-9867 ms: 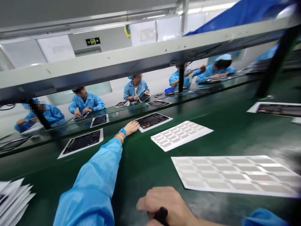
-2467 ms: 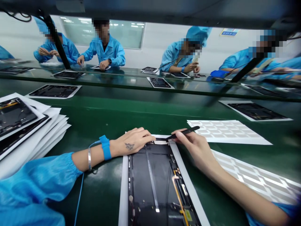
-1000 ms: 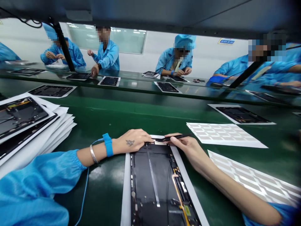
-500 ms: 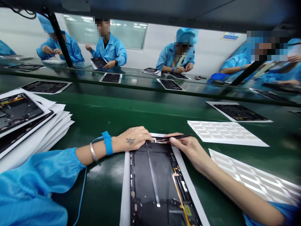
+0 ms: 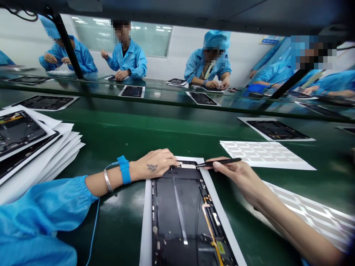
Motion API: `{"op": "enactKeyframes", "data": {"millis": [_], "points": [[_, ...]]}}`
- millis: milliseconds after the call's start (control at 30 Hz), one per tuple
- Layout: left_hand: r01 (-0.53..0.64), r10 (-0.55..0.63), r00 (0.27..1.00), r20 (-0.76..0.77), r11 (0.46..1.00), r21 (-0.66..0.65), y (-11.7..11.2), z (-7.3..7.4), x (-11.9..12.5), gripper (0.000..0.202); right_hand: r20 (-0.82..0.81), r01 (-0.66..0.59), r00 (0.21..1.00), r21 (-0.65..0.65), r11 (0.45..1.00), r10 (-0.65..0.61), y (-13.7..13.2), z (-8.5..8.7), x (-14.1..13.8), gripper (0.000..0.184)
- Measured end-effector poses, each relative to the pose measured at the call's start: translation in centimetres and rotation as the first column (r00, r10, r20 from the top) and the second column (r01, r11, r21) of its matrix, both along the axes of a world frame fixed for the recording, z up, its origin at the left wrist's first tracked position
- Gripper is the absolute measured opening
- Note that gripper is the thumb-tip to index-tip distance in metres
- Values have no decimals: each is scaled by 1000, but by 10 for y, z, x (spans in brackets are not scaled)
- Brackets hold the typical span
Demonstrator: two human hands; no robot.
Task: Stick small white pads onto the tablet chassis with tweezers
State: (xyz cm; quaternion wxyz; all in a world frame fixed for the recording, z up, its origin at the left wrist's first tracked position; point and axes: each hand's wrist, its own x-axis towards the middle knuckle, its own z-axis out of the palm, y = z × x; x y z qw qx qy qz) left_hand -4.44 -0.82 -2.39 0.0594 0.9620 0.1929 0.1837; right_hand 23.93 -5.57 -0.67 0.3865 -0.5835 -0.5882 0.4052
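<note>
A tablet-like device shell (image 5: 177,207), black inside with ribbon cables, lies on a white sheet (image 5: 145,229) in front of me. My left hand (image 5: 156,163) rests at the shell's far left end, fingers bent together with the tips at a small pale strip (image 5: 188,166). Whether they pinch anything is hidden. Black tweezers (image 5: 224,161) are held in my right hand (image 5: 235,171), just right of the shell. Their points reach the strip's right end; contact cannot be made out. A blue wrist strap (image 5: 124,170) with a cord circles my left wrist.
A stack of shells and white sheets (image 5: 52,151) stands at left. Two sheets of grey labels (image 5: 266,155) lie at right, below another shell (image 5: 277,129). Co-workers in blue (image 5: 127,61) sit across the green bench (image 5: 124,136). A dark post (image 5: 68,46) rises at left.
My right hand and the tweezers have shifted right, uncovering the pale strip. My left hand stays nearly in place. Across the bench, a co-worker has lowered a shell to the surface.
</note>
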Motion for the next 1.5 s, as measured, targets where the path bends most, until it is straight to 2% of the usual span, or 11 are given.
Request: {"op": "enactKeyframes", "data": {"millis": [167, 300, 467, 633, 800, 967, 1067, 1133, 1233, 1300, 1500], "points": [[-36, 36, 998, -49, 999, 17, 1, 9, 6, 29, -76, 95, 993, 11, 995, -94, 7, -4, 6, 52], [-90, 71, 978, -195, 992, -90, 13, 32, 26, 17, -188, 187, 966, 41, 982, -176, 14, -7, 9, 56], [-115, -31, 909, -417, 940, -320, 35, 62, 62, 5, -266, 248, 937, 59, 967, -224, 16, -7, 9, 55], [-88, -127, 870, -476, 910, -405, 48, 73, 84, 16, -309, 267, 924, 98, 959, -226, 14, -5, 9, 51], [-89, -155, 840, -520, 906, -415, 53, 70, 94, 17, -312, 270, 922, 96, 958, -229, 15, -6, 8, 51], [-16, -143, 899, -414, 934, -358, 49, 59, 97, 9, -363, 302, 901, 131, 944, -238, 14, -5, 6, 47], [-29, -79, 941, -330, 950, -311, 40, 48, 84, 7, -412, 348, 875, 175, 921, -253, 12, -3, 5, 44], [1, -58, 975, -214, 967, -255, 32, 40, 70, 7, -409, 360, 875, 191, 913, -260, 10, -2, 4, 45], [94, -105, 992, -63, 983, -158, 20, 30, 51, 15, -368, 338, 895, 198, 920, -250, 9, -1, 2, 47], [115, -123, 991, -59, 986, -124, 14, 25, 45, 20, -352, 316, 906, 200, 927, -233, 9, -2, 1, 47], [-36, 22, 996, -81, 984, -176, -10, 20, 44, 36, -367, 296, 904, 170, 940, -219, 11, -7, 4, 45]]}}
